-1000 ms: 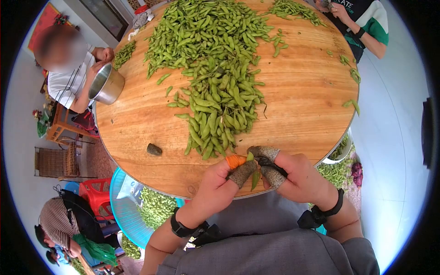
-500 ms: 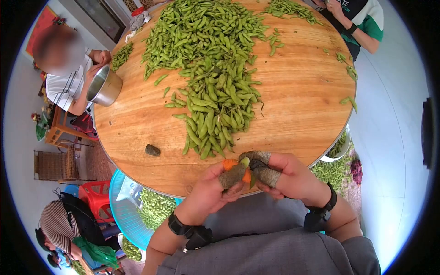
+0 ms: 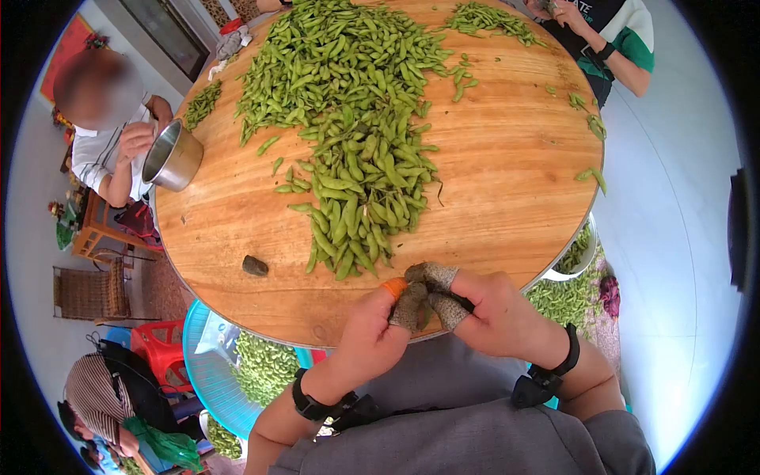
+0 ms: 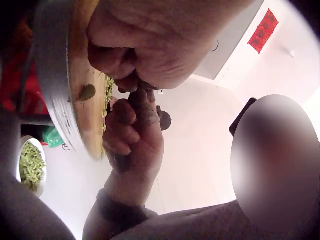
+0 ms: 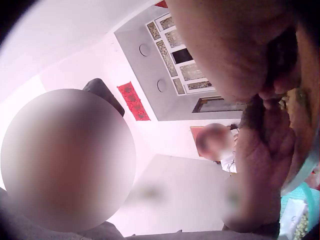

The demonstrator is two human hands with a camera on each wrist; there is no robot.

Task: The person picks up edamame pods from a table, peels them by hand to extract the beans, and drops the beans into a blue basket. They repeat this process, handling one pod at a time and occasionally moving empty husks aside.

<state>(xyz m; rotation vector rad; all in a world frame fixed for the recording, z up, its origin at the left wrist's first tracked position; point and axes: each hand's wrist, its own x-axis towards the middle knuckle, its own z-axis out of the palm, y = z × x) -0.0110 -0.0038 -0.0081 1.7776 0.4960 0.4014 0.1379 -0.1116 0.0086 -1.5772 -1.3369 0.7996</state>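
At the table's near edge my left hand (image 3: 366, 336) and right hand (image 3: 499, 313) meet, fingertips together. Between the thumbs they pinch a green soybean pod (image 3: 425, 315), mostly hidden by the fingers. Grey speckled covers wrap both thumbs and the right index finger; an orange wrap (image 3: 393, 286) circles the left index finger. Just beyond the fingertips lies a long pile of soybean pods (image 3: 364, 174). A loose dark finger cover (image 3: 255, 266) rests on the wood to the left. In the left wrist view, the right hand (image 4: 135, 132) shows beneath the left one.
The round wooden table (image 3: 507, 174) fills the middle. At its left edge a seated person holds a steel pot (image 3: 174, 158); another person (image 3: 609, 47) sits far right. Below left stands a turquoise basket (image 3: 202, 348) of shelled beans, beside a red stool (image 3: 158, 348). A white bucket (image 3: 582, 257) stands right.
Both hands have come closer together, and the pod, plainly visible before, is now mostly covered. The person at left has raised a hand above the pot. The head view has shifted slightly.
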